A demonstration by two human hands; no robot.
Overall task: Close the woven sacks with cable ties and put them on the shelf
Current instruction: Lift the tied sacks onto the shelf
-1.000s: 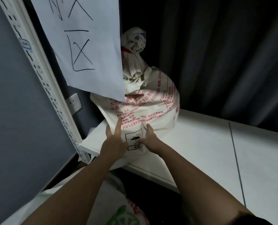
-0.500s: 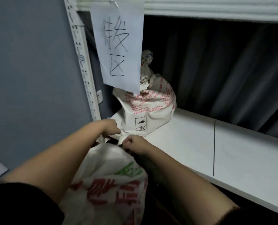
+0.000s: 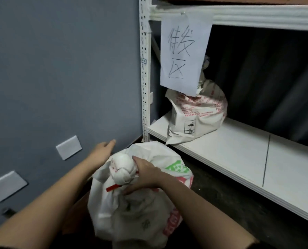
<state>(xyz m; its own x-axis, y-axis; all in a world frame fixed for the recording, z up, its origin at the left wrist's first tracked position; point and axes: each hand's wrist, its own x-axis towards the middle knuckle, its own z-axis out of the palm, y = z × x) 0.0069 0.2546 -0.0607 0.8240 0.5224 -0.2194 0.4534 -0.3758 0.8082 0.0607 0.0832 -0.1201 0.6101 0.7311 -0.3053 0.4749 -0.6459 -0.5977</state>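
A white woven sack with red print (image 3: 197,116) stands tied at the left end of the white shelf board (image 3: 239,151). A second white sack with green and red print (image 3: 137,209) sits on the floor below me, its neck bunched into a knob and bound by a red cable tie (image 3: 113,187). My right hand (image 3: 144,174) grips the bunched neck from the right side. My left hand (image 3: 102,150) hovers with relaxed fingers beside the sack's left, holding nothing.
A hand-lettered paper sign (image 3: 184,51) hangs from the upper shelf beam, partly covering the shelved sack. A white perforated upright (image 3: 145,78) stands against the blue-grey wall (image 3: 59,69). Dark curtain behind the shelf. The shelf board extends right of the sack.
Both hands left the sack on the shelf and dropped to the floor sack. The view pulled back and down. My right hand now holds the tied neck.
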